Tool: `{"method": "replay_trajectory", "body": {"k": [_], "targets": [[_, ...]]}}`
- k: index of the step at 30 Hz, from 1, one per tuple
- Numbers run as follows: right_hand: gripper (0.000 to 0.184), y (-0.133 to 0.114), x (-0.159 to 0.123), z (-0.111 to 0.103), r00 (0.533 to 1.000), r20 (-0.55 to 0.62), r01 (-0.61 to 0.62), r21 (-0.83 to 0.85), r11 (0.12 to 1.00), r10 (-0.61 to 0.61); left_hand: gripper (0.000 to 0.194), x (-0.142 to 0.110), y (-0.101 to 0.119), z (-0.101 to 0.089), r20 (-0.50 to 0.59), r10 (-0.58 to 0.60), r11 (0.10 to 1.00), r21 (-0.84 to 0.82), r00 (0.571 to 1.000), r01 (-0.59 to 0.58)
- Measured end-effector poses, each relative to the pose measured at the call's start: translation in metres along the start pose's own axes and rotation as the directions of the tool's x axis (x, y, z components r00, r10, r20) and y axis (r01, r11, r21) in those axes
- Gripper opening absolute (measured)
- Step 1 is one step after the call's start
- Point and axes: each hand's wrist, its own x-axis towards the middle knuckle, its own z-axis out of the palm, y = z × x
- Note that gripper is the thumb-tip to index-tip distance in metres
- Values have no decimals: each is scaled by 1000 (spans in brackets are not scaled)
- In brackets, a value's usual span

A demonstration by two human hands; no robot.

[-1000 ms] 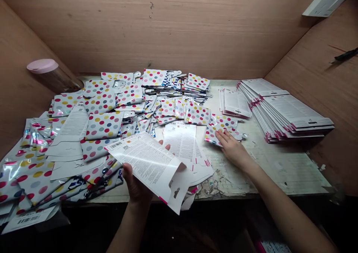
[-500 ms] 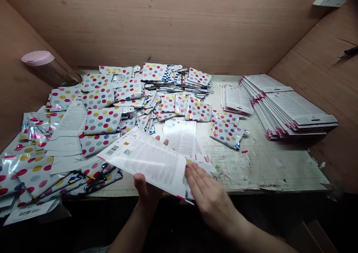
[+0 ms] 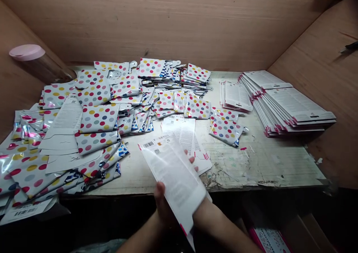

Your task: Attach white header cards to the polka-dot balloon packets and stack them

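Note:
My left hand grips a white printed cardboard envelope, with the thumb along its left edge and fingertips showing past its right edge. The envelope tilts over the front of the table, its barcode end pointing up and away and its flap end towards me. My right hand reaches in at the near end of the envelope. Its fingers are hidden, and I cannot tell whether they are inside or behind it. Beyond the envelope lie flat printed cards. Left of them spread many polka-dot foil packets.
Stacked white envelopes stand at the right, with a smaller pile beside them. Two polka-dot packets lie mid-table. A pink-lidded container is at the left wall. Wooden panels enclose the table, whose front edge is chipped.
The envelope has swung from lying crosswise to pointing away from me, and moved right and nearer. My right hand has gone from its open end, fingers visible, to mostly hidden by it.

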Motion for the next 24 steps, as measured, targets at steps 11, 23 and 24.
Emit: {"method": "replay_trajectory", "body": {"k": [11, 23, 24], "targets": [[22, 52, 20, -36, 957, -290, -71, -162, 984, 21, 52, 49, -10, -50, 275, 430, 359, 821, 860, -443], [16, 72, 28, -15, 961, -254, -6, -424, 906, -112, 57, 28, -11, -87, 744, 64, -42, 668, 665, -743], [16, 73, 31, -15, 963, -242, -5, -464, 886, -121, 57, 28, -12, -87, 747, 63, -56, 665, 662, -745]]}}
